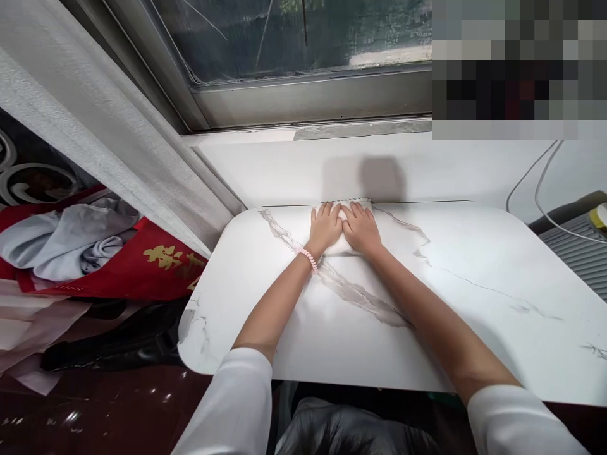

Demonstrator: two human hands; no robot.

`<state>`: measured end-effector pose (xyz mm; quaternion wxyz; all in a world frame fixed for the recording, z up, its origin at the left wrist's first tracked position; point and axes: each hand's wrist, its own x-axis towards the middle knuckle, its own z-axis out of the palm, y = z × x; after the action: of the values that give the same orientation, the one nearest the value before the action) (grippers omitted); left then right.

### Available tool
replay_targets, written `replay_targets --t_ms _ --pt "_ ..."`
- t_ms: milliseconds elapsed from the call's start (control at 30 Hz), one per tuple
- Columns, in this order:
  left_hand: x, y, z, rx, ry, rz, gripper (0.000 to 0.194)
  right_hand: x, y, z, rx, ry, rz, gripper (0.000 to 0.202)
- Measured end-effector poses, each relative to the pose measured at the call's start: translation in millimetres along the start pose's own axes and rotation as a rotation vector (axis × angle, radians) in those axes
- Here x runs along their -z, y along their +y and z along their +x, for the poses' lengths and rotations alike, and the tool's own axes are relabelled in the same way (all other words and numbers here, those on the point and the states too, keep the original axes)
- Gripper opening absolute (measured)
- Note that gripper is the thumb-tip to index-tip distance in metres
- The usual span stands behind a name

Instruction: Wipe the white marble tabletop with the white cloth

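A white cloth (pixel 348 248) with a scalloped edge lies at the far edge of the white marbled table, by the wall. My left hand (pixel 327 225) rests flat on its left part, fingers spread and pointing away from me. Beside it, my right hand (pixel 360 227) presses on the right part in the same way. The two thumbs are close together over the middle of the cloth. A pink coiled band (pixel 308 260) circles my left wrist. Much of the cloth is hidden under both palms.
The white table (pixel 474 272) has rounded corners and meets the wall below a window (pixel 294 44). A grey curtain (pixel 118 114) hangs at the left, near a red bag (pixel 161 268) holding grey cloth. Cables (pixel 538 183) hang at the right.
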<state>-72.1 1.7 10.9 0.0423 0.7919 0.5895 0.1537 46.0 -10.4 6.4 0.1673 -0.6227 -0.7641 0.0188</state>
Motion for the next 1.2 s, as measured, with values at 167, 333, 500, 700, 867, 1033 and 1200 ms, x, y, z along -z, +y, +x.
replay_targets --t_ms 167,333,500,700,867,1033,1200 --pt "8.2 8.3 -50.7 -0.015 -0.004 0.025 0.048 6.7 -17.6 -47.3 -0.009 -0.044 -0.026 0.052" --pt "25.3 13.3 -139.6 -0.053 -0.049 0.025 0.049 14.2 -43.8 -127.2 0.014 -0.091 0.06 0.052" --pt "47.0 15.8 -221.1 -0.095 -0.093 0.017 0.051 19.1 -62.1 -199.3 0.121 -0.141 0.256 0.055" --pt "58.1 0.3 -259.2 -0.074 -0.076 0.016 0.053 31.8 -80.1 -217.9 0.189 -0.326 0.464 0.058" --pt "59.8 -20.0 -249.8 -0.028 -0.069 0.07 0.052 26.5 -96.6 -184.1 0.274 -0.393 0.329 0.062" --pt "50.9 -49.2 -193.1 0.126 -0.059 0.146 0.053 0.2 -112.9 -104.5 0.287 -0.308 0.146 0.06" --pt "47.3 -95.6 -100.9 0.066 -0.033 0.125 0.05 -27.5 -113.5 -11.7 0.208 -0.097 0.275 0.057"
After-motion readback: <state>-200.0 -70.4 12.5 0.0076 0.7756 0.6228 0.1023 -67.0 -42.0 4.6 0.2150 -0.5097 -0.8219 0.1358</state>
